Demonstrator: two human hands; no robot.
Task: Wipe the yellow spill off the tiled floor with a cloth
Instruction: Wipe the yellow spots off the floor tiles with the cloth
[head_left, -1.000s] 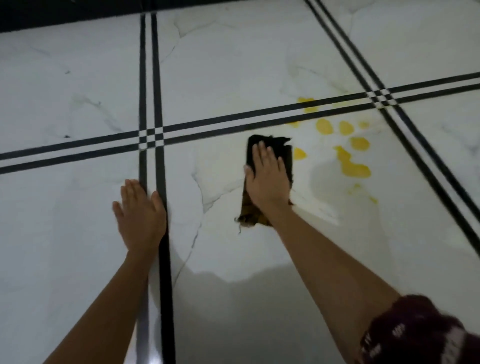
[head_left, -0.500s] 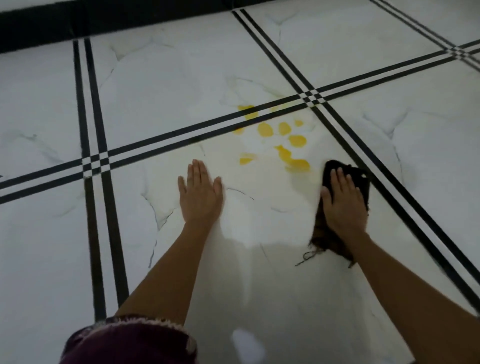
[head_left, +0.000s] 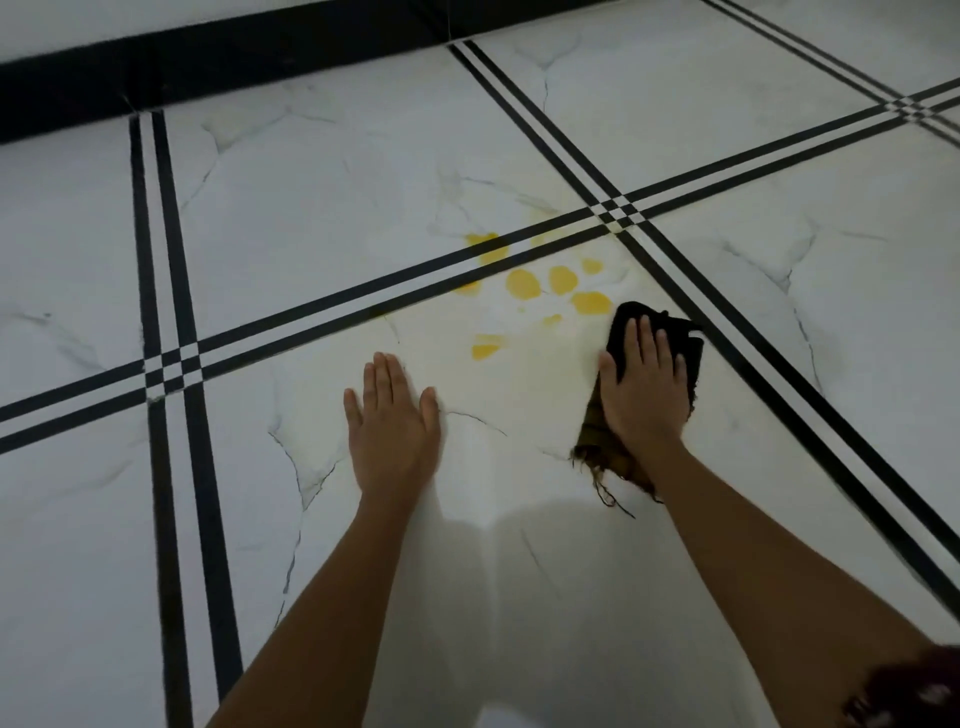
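Several blobs of yellow spill (head_left: 523, 285) lie on the white marble-patterned tiled floor (head_left: 322, 197), some across a double black stripe. A dark cloth (head_left: 685, 343) with frayed brown threads lies flat on the floor just right of the blobs, its top edge touching the rightmost one. My right hand (head_left: 641, 387) presses flat on the cloth, fingers pointing away from me. My left hand (head_left: 392, 421) rests flat and spread on the bare tile below the spill, holding nothing.
Double black stripes (head_left: 166, 364) cross the floor in a grid. A black skirting (head_left: 208, 67) runs along the wall at the top. A dark red patterned sleeve (head_left: 914, 691) shows at the bottom right corner.
My right hand and the cloth have slid up to the right edge of the spill, and the large blob there is gone. My left hand stays flat below the spill.
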